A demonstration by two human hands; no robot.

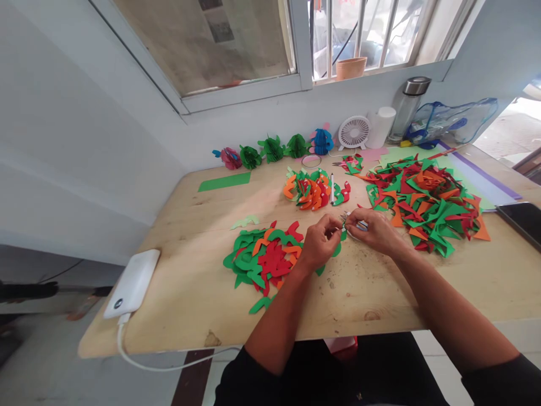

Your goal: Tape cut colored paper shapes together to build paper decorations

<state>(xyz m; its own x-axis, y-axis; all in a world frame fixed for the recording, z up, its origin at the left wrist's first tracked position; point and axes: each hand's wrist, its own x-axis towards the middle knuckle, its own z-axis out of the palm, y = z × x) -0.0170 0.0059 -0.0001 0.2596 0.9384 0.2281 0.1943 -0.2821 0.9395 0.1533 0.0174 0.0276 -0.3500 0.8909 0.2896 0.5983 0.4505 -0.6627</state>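
Note:
My left hand (322, 243) pinches a small green paper cutout (344, 233) over the middle of the table. Close beside it, my right hand (375, 230) is closed on a slim pointed metal tool (343, 216); fingers hide most of it, so its kind is unclear. The tool's tip meets the cutout near my left fingertips. Left of my left hand lies a loose heap of red, green and orange paper cutouts (273, 260). Beyond my hands is a group of curved cutouts with small white marks (313, 192), with a white pen (332, 189) next to it.
Paper scraps (431, 197) are piled at the right, near a phone (522, 220). Folded paper figures (271, 149), a small fan (354, 133) and a glass bottle (408, 110) line the wall. A power bank (133, 282) with a cable lies at the left edge.

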